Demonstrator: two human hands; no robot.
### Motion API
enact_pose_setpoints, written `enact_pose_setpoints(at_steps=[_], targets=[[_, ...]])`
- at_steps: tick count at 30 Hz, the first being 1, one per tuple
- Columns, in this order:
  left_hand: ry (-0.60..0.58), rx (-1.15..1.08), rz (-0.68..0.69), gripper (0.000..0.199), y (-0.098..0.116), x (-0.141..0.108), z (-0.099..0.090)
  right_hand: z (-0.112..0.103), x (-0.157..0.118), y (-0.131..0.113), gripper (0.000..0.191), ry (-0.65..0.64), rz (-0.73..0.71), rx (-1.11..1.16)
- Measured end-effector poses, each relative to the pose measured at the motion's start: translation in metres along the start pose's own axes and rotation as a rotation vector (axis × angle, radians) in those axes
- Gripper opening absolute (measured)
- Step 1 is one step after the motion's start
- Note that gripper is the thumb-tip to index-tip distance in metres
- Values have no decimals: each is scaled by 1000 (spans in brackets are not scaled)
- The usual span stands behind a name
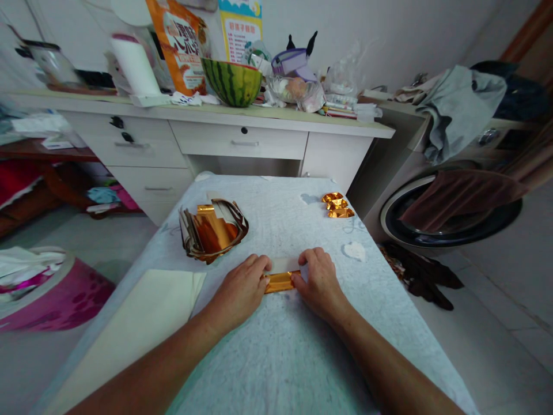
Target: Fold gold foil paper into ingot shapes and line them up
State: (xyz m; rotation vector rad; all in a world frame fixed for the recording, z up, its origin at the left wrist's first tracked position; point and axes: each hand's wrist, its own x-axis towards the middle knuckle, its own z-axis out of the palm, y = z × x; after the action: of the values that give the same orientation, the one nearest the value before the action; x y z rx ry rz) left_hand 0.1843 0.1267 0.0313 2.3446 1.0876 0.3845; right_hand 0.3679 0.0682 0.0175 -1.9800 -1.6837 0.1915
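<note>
A narrow strip of gold foil paper (281, 282) lies across the middle of the cloth-covered table, with a pale edge of paper behind it. My left hand (247, 286) pinches its left end, fingers curled. At the right end, my right hand (320, 282) grips the strip between thumb and bent fingers. Several gold and brown sheets stand in an open bundle (213, 229) beyond my left hand. Three folded gold foil pieces (337, 205) sit in a row near the table's right far edge.
Cream paper sheets (142, 317) lie under my left forearm. Behind the table, a white cabinet (242, 138) holds a cut watermelon (233, 80) and bags. A pink bin (64, 294) stands left; a washing machine (401, 202) with hanging cloths stands right.
</note>
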Motion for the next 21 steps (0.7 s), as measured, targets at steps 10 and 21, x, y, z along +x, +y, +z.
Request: enact_pose_setpoints(at_steps=[10, 21], targets=[[18, 178, -47, 2, 2, -2, -1, -4, 2, -8, 13, -159, -146, -46], [-5, 195, -51, 7, -1, -2, -9, 1, -1, -16, 20, -188, -256, -58]])
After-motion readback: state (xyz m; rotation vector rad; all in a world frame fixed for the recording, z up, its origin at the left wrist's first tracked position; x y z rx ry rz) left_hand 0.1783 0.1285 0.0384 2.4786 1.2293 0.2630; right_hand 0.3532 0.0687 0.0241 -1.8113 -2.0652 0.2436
